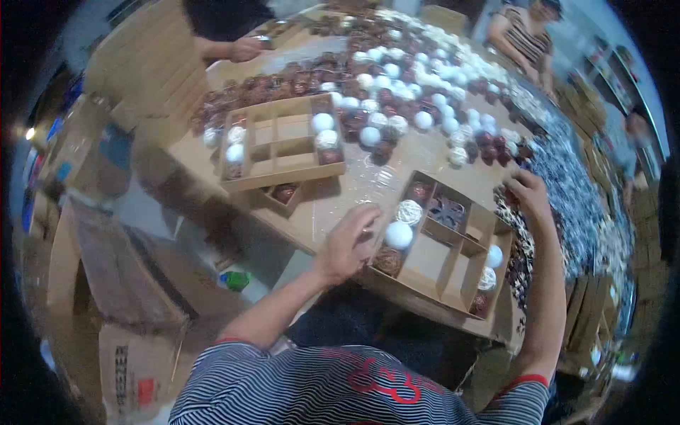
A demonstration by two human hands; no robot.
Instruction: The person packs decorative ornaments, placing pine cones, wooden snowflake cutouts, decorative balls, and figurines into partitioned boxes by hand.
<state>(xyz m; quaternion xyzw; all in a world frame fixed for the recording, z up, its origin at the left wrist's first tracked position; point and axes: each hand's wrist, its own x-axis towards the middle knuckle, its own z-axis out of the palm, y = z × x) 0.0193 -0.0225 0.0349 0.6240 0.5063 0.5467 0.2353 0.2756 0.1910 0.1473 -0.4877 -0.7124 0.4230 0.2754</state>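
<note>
Head view, the only one to hand; entered from where I stand.

Item: a near compartment box, open, near the edge of the surface, between the two hands. Its left strip holds a dark red ball, a white woven ball, a smooth white ball and a brown woven ball. Dark chips lie in an upper middle compartment; the right strip carries three more balls.

Item: left grip, fingers bent at the box's left wall; whether pressed on it, I cannot tell.

Item: right grip, fingers curled downward beyond the far right corner, at a heap of dark pieces; whether pinching any, I cannot tell.

Item: a second box, part-filled, set over a lower box that juts out beneath.

Item: loose balls, white and brown, across the far side; a co-worker's hand beyond.

Hazards, in my judgement: a push at the left wall could slide the near box over the edge; a brushing forearm could scatter the heap; a knock could unseat the upper box, its support looking uneven; round balls could roll off if tipped.
</note>
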